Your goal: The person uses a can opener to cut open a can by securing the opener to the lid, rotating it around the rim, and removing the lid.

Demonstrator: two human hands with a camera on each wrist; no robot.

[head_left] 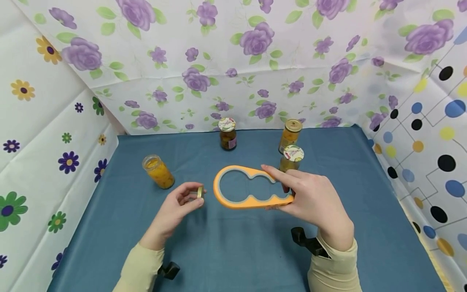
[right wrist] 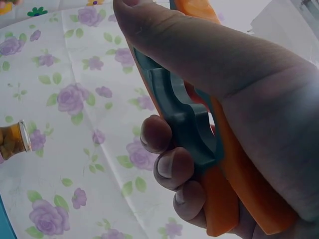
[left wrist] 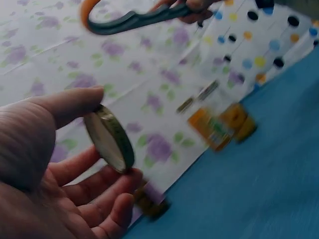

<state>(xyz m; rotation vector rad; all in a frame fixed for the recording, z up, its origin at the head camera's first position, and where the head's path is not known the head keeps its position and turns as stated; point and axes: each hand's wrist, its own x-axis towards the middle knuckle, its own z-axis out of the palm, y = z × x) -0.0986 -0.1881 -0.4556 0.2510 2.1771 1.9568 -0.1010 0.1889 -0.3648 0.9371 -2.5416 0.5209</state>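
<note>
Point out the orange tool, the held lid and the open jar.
Orange tool [head_left: 251, 202], head view: its lower arm.
Held lid [left wrist: 105, 142], left wrist view: its inner face.
Open jar [head_left: 159, 174], head view: middle of its glass body.

The jar opener [head_left: 251, 202] is orange and grey, the lid [head_left: 200, 192] gold, the tablecloth [head_left: 240, 251] blue, and the curtain [head_left: 215, 52] white (printed with purple roses and green leaves).

No text or number can be read.
</note>
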